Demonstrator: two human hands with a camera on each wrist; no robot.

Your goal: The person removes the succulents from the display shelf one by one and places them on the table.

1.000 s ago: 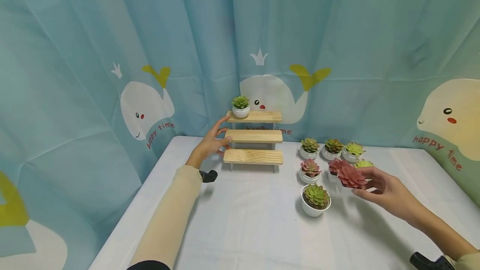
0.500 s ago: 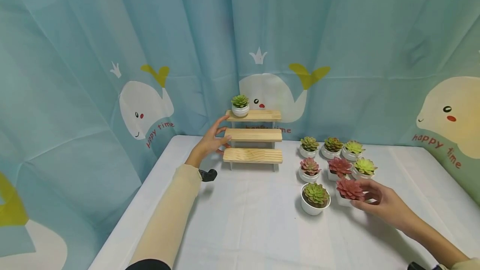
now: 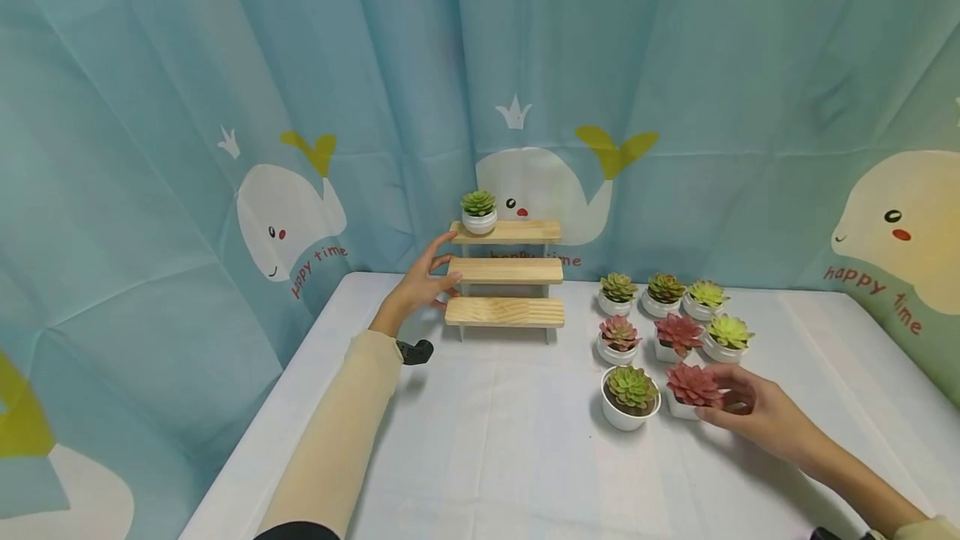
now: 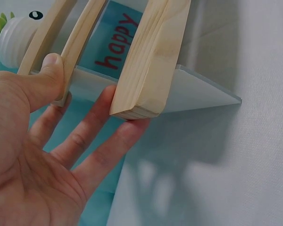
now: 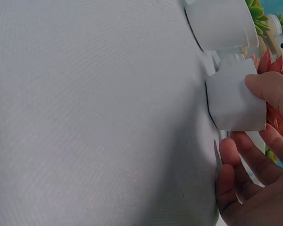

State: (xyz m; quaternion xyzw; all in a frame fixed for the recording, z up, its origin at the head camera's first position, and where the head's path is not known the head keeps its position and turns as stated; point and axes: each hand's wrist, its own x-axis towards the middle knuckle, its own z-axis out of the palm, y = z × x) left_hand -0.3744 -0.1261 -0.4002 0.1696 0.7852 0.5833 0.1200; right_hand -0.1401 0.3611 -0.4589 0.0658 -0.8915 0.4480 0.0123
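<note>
In the head view my right hand (image 3: 757,411) pinches a red artificial succulent in a white, square-sided pot (image 3: 684,407), thumb and fingers on opposite sides. The right wrist view shows the thumb on the wall of that pot (image 5: 236,99), whose base is right at the cloth. My left hand (image 3: 420,286) holds the left end of a three-tier wooden plant stand (image 3: 510,271). Its thumb (image 4: 52,73) lies on the middle board, and other fingertips touch the ends of the boards. A green succulent in a round white pot (image 3: 479,222) sits on the top tier's left end.
Left of the held pot stands a green succulent in a larger white pot (image 3: 624,419). Behind are a red one (image 3: 678,336), a pink one (image 3: 618,337), a yellow-green one (image 3: 727,336) and several more. A blue whale-print curtain (image 3: 675,65) backs the white-clothed table (image 3: 487,457).
My right hand has lowered the red succulent to the table, in front of the other red one, and shifted it slightly left. The left hand has stayed on the stand.
</note>
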